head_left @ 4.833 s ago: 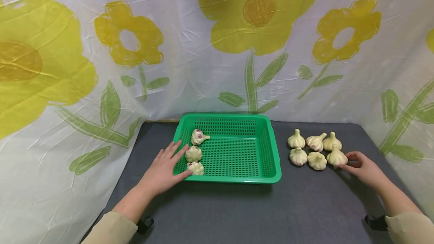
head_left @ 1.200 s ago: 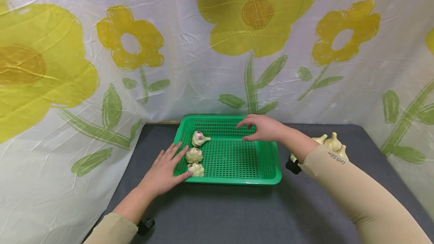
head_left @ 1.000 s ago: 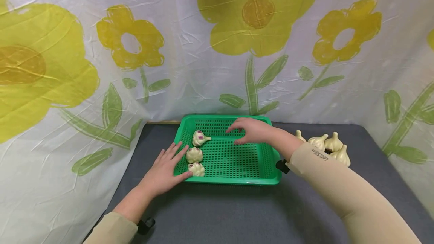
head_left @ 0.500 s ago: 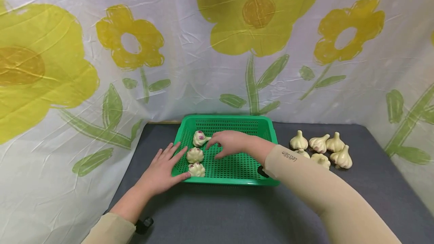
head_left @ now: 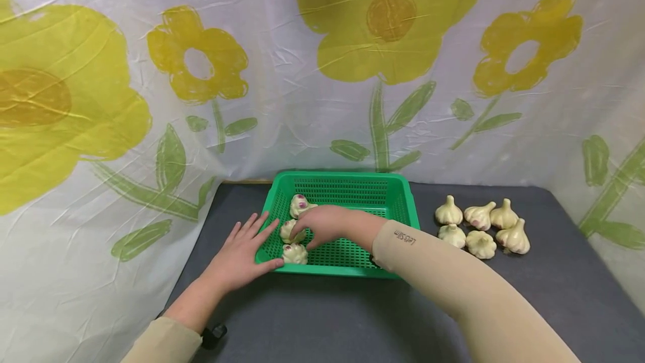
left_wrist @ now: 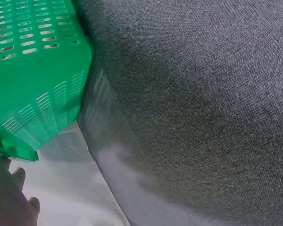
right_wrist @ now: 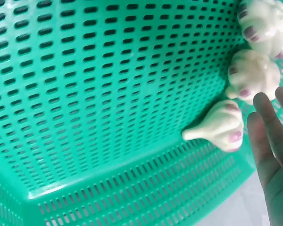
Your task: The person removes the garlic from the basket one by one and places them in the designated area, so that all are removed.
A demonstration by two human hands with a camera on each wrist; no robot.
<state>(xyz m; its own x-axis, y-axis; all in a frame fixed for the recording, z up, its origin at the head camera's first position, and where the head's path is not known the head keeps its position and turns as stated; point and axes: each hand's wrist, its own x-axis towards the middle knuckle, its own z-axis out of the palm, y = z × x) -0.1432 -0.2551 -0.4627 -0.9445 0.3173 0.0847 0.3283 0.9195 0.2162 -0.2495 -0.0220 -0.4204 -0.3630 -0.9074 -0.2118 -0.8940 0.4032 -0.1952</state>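
Observation:
Three garlic bulbs lie in a row along the left side of a green plastic basket [head_left: 347,270]: a far one [head_left: 299,204] with its stem pointing right, a middle one [head_left: 286,231] and a near one [head_left: 294,254]. My right hand [head_left: 327,223] reaches down into the basket, thumb and fingers spread about the middle bulb and partly covering it. In the right wrist view, the fingers [right_wrist: 269,127] are nearly straight beside the bulbs. My left hand [head_left: 239,254] lies with spread fingers at the basket's left rim, its thumb at the front left corner.
Several more garlic bulbs [head_left: 481,245] stand grouped on the dark grey tabletop [head_left: 312,318] right of the basket. Behind the table hangs a pale curtain [head_left: 282,99] printed with yellow flowers.
My right hand has left the bulbs on the right, crossed leftward over the basket and come down at the middle bulb. My left hand has stayed at the rim.

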